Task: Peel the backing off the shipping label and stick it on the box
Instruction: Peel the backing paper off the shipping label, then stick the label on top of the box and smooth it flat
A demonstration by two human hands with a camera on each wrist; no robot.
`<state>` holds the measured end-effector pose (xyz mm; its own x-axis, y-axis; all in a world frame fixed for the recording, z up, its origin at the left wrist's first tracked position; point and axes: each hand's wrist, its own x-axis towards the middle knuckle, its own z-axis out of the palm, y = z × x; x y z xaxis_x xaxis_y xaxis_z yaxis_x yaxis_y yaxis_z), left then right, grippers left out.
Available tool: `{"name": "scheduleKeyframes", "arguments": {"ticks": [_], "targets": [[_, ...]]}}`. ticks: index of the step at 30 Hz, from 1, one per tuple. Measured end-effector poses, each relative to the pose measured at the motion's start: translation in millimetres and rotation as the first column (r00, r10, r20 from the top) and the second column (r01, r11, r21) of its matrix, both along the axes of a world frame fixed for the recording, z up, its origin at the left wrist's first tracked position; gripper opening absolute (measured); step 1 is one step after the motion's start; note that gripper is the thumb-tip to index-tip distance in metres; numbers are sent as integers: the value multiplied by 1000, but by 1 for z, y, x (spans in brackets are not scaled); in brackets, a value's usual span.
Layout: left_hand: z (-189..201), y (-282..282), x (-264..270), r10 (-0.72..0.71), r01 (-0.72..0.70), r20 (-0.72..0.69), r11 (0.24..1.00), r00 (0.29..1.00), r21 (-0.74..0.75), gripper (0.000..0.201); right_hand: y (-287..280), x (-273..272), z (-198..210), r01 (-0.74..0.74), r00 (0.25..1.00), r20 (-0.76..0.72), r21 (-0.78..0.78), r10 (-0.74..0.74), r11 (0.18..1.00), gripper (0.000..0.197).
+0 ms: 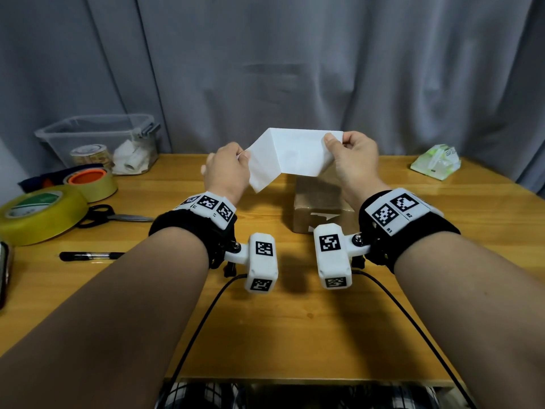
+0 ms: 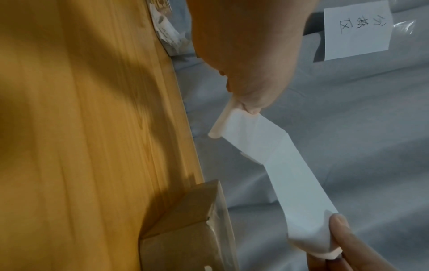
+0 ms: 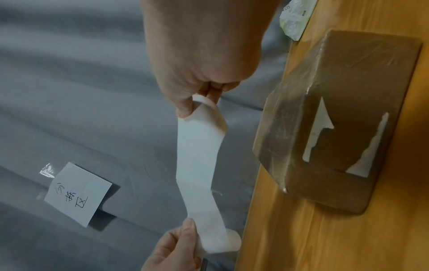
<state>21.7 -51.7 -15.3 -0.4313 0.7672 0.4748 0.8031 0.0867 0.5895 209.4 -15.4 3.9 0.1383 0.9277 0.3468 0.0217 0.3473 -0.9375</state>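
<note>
Both hands hold a white shipping label up above the brown cardboard box, which sits on the wooden table. The sheet bends into a peak between the hands. My left hand pinches the left end, which slopes down toward it. My right hand pinches the upper right corner. The left wrist view shows a seam across the label where two layers meet; which one is the backing I cannot tell. The box is wrapped in clear tape and carries torn white label remnants.
A clear plastic bin stands at the back left. Tape rolls, scissors and a black pen lie on the left. A green-white packet sits back right. A handwritten note hangs on the grey curtain.
</note>
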Motion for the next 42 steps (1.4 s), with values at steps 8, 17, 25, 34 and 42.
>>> {"name": "scheduleKeyframes", "arguments": {"ticks": [8, 17, 25, 34, 42], "targets": [[-2, 1, -11, -31, 31, 31, 999, 999, 10, 24, 5, 2, -5, 31, 1000, -4, -7, -31, 999, 25], [-7, 3, -19, 23, -22, 30, 1000, 999, -13, 26, 7, 2, -9, 91, 996, -19, 2, -91, 996, 25], [-7, -1, -34, 103, -102, 59, 994, 993, -26, 31, 8, 13, -7, 108, 992, -67, -3, -108, 994, 26], [-6, -7, -18, -148, 108, -407, 987, 901, -120, 19, -7, 1, -1, -68, 995, 61, -72, 72, 995, 13], [-34, -11, -20, -275, 86, -361, 884, 891, -460, 17, -20, -8, -8, -125, 961, 219, -190, 166, 974, 26]]}}
